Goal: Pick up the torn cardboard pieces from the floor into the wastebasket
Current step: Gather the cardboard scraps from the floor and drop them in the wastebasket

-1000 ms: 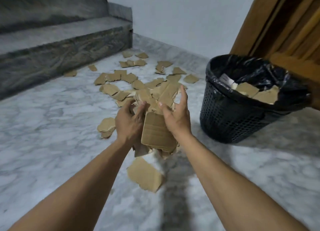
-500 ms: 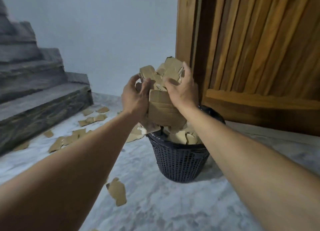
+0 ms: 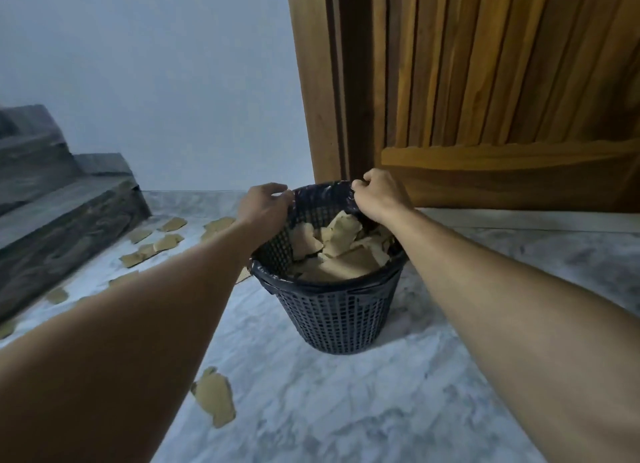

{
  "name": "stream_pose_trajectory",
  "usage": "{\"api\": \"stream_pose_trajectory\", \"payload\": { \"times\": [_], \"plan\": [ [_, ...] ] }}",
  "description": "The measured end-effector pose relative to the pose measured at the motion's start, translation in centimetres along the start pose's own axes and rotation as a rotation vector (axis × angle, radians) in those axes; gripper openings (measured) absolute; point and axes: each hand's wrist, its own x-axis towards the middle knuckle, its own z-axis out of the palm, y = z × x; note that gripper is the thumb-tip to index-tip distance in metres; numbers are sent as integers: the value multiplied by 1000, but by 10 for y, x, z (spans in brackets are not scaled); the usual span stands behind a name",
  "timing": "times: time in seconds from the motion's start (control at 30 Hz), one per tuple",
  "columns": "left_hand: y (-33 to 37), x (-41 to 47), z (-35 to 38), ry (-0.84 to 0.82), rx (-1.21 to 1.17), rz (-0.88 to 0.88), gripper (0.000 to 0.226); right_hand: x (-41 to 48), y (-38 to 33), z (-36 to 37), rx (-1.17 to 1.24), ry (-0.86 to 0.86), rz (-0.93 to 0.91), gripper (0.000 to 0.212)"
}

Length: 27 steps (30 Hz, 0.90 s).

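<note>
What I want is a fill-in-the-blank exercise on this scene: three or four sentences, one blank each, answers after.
1. The wastebasket stands on the marble floor before a ____ door.
2. The left grip and right grip hold its far rim; the ____ one is nearer the door.
3. The torn pieces inside it are made of ____.
4. A loose piece lies on the floor to the wastebasket's ____.

Missing words: wooden; right; cardboard; left.

Black mesh wastebasket (image 3: 332, 318) with black liner (image 3: 325, 194); tan cardboard pieces (image 3: 341, 251); white-grey marbled floor (image 3: 363, 410); brown slatted door (image 3: 502, 81); grey steps (image 3: 52, 213).
</note>
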Motion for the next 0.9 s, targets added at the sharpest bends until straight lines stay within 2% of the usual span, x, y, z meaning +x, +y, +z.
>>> {"api": "stream_pose_trajectory", "payload": {
  "times": [0.1,0.23,0.37,0.47,0.53,0.6,0.7,0.77,0.83,0.9],
  "plan": [
    [-19,-13,-13,63,63,65,37,-11,-18,-4,-54,-46,-68,51],
    [-58,-39,-39,171,43,141,43,-47,-58,22,-163,-67,-197,55],
    [-129,-65,-71,225,22,96,47,-109,-91,86,-178,-76,-383,56],
    [-202,-91,-92,215,128,22,49,-164,-100,150,-186,-116,-514,58],
    [-256,-111,-103,183,205,-53,51,-202,-97,190,-195,-228,-586,65],
    [-306,-135,-112,138,262,-123,59,-239,-82,226,-273,-445,-620,79],
    [-371,-176,-117,-29,447,-172,82,-285,-40,270,-497,-744,-613,107],
    [-404,-199,-113,-173,500,-205,90,-307,-9,292,-640,-849,-560,119],
    [-426,-213,-105,-245,476,-232,93,-317,12,308,-713,-844,-438,121],
    [-444,-214,-95,-228,496,-224,90,-314,16,324,-721,-757,-336,120]
  ]
}}
